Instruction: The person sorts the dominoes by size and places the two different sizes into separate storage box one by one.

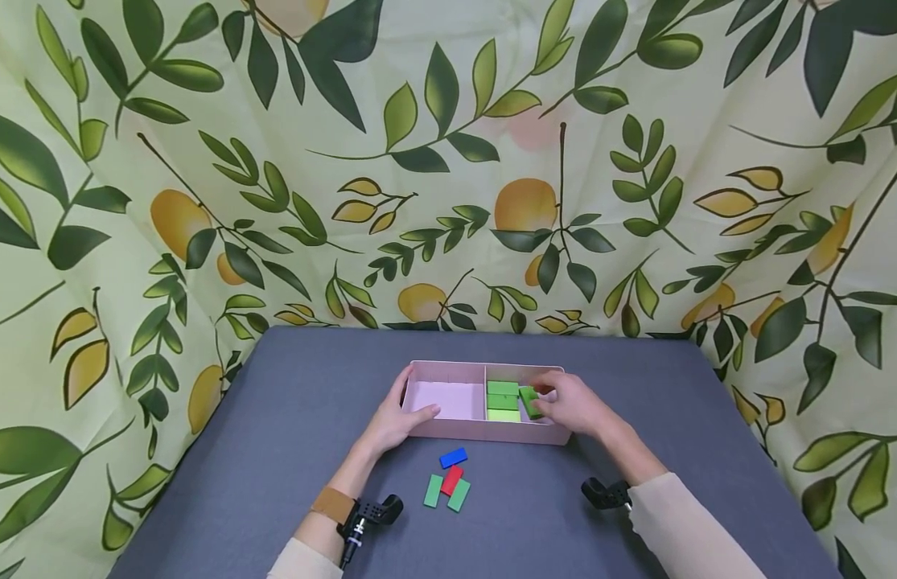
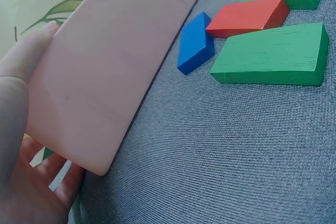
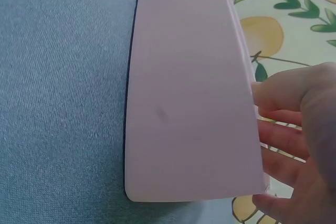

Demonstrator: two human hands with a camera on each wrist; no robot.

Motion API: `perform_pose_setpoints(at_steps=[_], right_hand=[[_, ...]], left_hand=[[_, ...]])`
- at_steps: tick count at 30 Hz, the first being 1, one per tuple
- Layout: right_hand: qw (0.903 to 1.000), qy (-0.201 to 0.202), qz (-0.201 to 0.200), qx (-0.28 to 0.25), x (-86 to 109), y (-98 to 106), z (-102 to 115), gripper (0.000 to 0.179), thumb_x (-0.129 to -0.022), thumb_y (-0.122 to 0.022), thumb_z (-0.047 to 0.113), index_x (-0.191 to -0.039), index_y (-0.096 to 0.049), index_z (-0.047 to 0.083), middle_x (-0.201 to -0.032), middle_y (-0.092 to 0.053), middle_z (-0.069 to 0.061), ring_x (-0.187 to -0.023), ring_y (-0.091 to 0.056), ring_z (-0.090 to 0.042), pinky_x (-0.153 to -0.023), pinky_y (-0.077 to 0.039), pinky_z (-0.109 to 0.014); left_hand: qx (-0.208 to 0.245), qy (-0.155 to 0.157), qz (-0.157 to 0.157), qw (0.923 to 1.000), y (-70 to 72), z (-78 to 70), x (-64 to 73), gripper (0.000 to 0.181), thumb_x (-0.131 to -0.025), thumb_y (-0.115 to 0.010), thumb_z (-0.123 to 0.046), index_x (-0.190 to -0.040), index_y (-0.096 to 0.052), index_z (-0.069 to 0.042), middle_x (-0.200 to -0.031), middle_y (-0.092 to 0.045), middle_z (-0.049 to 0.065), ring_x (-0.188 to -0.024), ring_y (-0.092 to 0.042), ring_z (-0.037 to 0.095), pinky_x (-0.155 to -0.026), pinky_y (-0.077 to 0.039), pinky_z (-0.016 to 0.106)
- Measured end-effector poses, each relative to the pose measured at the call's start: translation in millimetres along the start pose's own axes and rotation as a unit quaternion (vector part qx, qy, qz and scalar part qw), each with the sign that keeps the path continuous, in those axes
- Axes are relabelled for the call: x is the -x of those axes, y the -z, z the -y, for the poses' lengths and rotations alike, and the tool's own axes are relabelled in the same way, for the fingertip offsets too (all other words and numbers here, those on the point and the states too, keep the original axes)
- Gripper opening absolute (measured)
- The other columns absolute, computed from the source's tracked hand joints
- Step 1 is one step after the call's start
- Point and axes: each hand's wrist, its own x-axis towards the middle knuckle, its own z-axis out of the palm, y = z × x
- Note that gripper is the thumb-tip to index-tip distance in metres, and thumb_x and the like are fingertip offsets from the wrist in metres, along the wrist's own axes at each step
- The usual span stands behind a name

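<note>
A pink two-compartment box (image 1: 448, 432) lies lengthwise before me on the table. My left hand (image 1: 392, 420) grips its left end, the thumb over the front rim and the fingers round the side, as the left wrist view also shows. In the right compartment my right hand (image 1: 577, 404) pinches a tilted green block (image 1: 529, 401) between thumb and fingers. Beside that block lie more green blocks (image 1: 502, 388) and a light green one (image 1: 503, 416). From the right wrist, the box's front wall (image 3: 191, 87) hides the block, and only the hand at the rim shows.
In front of the box lie a blue block (image 1: 453, 458), a red block (image 1: 451, 481) and two green blocks, one on the left (image 1: 433, 490) and one on the right (image 1: 458, 495). A grey cloth covers the table (image 1: 310, 378). Leaf-printed fabric (image 1: 448, 201) hangs behind and at the sides.
</note>
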Motion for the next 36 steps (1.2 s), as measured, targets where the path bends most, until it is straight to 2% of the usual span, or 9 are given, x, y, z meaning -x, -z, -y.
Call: perform_pose_setpoints(at_steps=[9,14,18,23,26,30,36], right_hand=[[0.9991,0.005,-0.042,0.002,13.3,3,14,0.032,-0.095,-0.070,0.018,-0.124,-0.071,0.003,-0.120,-0.068,-0.011,-0.106,-0.062,-0.027,-0.094,-0.050,-0.052],[0.9981,0.025,-0.052,0.022,20.8,1,27,0.034,-0.095,-0.070,0.023,-0.123,-0.071,0.004,-0.117,-0.069,-0.008,-0.105,-0.063,-0.024,-0.094,-0.051,-0.051],[0.9956,0.060,-0.069,0.020,26.2,-2,36,0.031,-0.095,-0.072,0.024,-0.120,-0.073,0.006,-0.111,-0.070,-0.006,-0.100,-0.063,-0.022,-0.090,-0.052,-0.049],[0.9886,0.118,-0.093,0.010,31.7,-8,44,0.022,-0.093,-0.073,0.017,-0.112,-0.074,0.008,-0.103,-0.070,-0.005,-0.094,-0.067,-0.022,-0.083,-0.056,-0.046],[0.9868,0.130,-0.095,0.014,34.4,-12,48,0.022,-0.092,-0.074,0.016,-0.111,-0.074,0.006,-0.103,-0.070,-0.004,-0.092,-0.068,-0.020,-0.082,-0.057,-0.044],[0.9872,0.124,-0.097,0.026,37.3,-15,52,0.022,-0.091,-0.075,0.018,-0.110,-0.074,0.007,-0.104,-0.071,-0.004,-0.093,-0.066,-0.020,-0.083,-0.058,-0.042],[0.9826,0.120,-0.128,0.062,38.4,-18,47,0.023,-0.089,-0.077,0.018,-0.110,-0.075,0.008,-0.109,-0.072,-0.004,-0.103,-0.065,-0.022,-0.089,-0.055,-0.046]], left_hand=[[-0.003,0.004,0.003,1.0000,0.0,1.6,0.3,0.099,-0.085,-0.081,-0.044,-0.162,-0.023,-0.020,-0.164,-0.029,0.015,-0.145,-0.034,0.040,-0.113,-0.026,0.067],[-0.004,0.002,0.002,1.0000,1.0,1.4,-0.4,0.099,-0.085,-0.080,-0.045,-0.162,-0.023,-0.021,-0.164,-0.029,0.014,-0.145,-0.034,0.040,-0.113,-0.026,0.066],[-0.005,0.002,0.001,1.0000,2.1,0.0,-0.8,0.099,-0.085,-0.080,-0.045,-0.162,-0.023,-0.021,-0.165,-0.029,0.015,-0.145,-0.034,0.040,-0.113,-0.026,0.066],[-0.006,0.002,0.002,1.0000,2.9,-1.9,-1.2,0.099,-0.085,-0.080,-0.043,-0.162,-0.023,-0.021,-0.165,-0.029,0.015,-0.145,-0.033,0.041,-0.114,-0.026,0.066],[-0.006,0.004,0.004,1.0000,2.8,-2.8,-1.6,0.099,-0.085,-0.080,-0.043,-0.163,-0.023,-0.021,-0.165,-0.028,0.015,-0.145,-0.033,0.040,-0.114,-0.025,0.065],[-0.004,0.006,0.006,1.0000,2.4,-3.5,-1.8,0.100,-0.085,-0.080,-0.044,-0.163,-0.022,-0.021,-0.165,-0.028,0.014,-0.145,-0.033,0.039,-0.115,-0.025,0.065],[-0.003,0.008,0.006,0.9999,1.7,-3.4,-1.7,0.099,-0.085,-0.080,-0.044,-0.163,-0.023,-0.022,-0.165,-0.028,0.013,-0.146,-0.032,0.039,-0.115,-0.024,0.066]])
